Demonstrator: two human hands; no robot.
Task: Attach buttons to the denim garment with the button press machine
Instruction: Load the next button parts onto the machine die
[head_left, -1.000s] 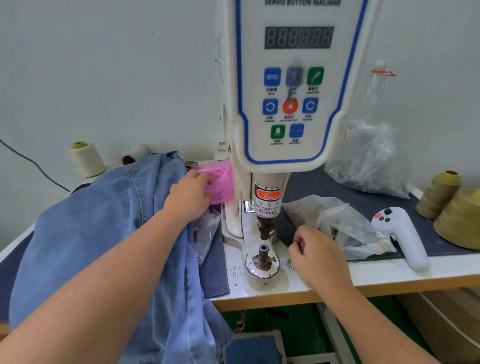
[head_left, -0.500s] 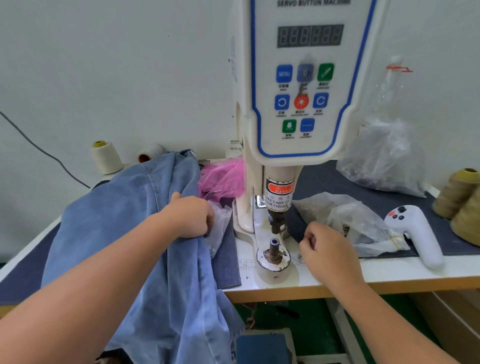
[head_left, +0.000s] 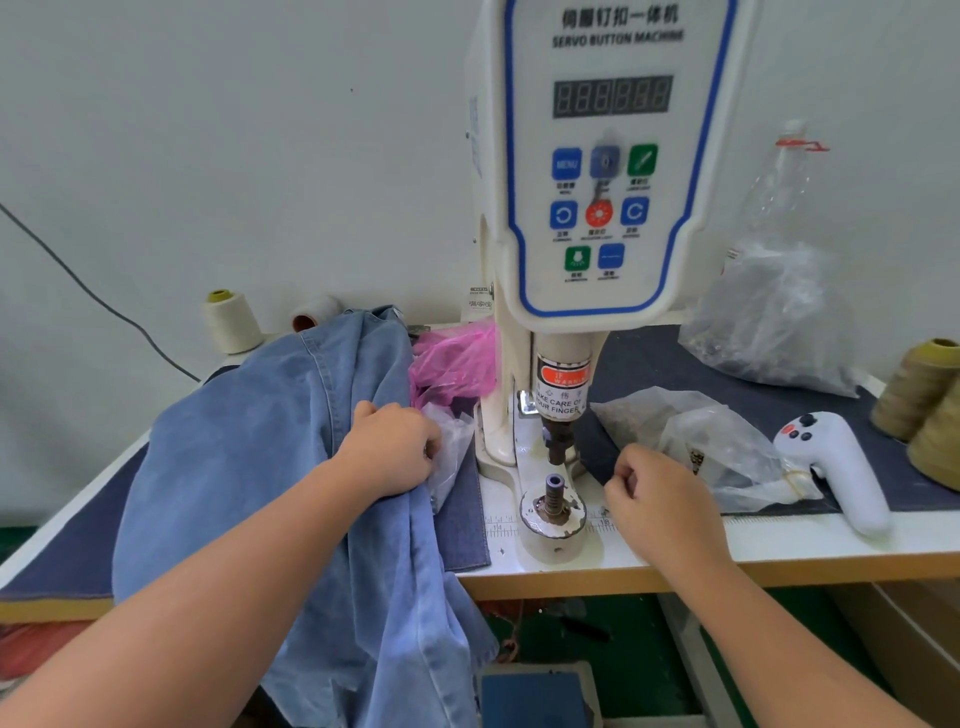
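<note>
The light blue denim garment (head_left: 249, 441) is heaped on the left of the table and hangs over the front edge. My left hand (head_left: 392, 447) lies on it, fingers curled over the fabric's right edge beside a small clear plastic bag (head_left: 452, 441). The white servo button machine (head_left: 608, 182) stands in the middle; its punch (head_left: 558, 441) is raised above the bare lower die (head_left: 555, 499). My right hand (head_left: 660, 506) hovers just right of the die, curled into a loose fist; nothing shows between its fingers. No fabric lies on the die.
A pink plastic bag (head_left: 454, 364) sits left of the machine column. Right of it lie crumpled clear bags (head_left: 717, 447), a white handheld controller (head_left: 841, 467) and olive thread cones (head_left: 919, 395). A cream thread cone (head_left: 231, 322) stands at the back left. The table's wooden front edge (head_left: 779, 566) runs below.
My left hand has pulled back from the pink bag onto the denim's edge. My right hand has stayed beside the die, still curled. The view has shifted slightly downward.
</note>
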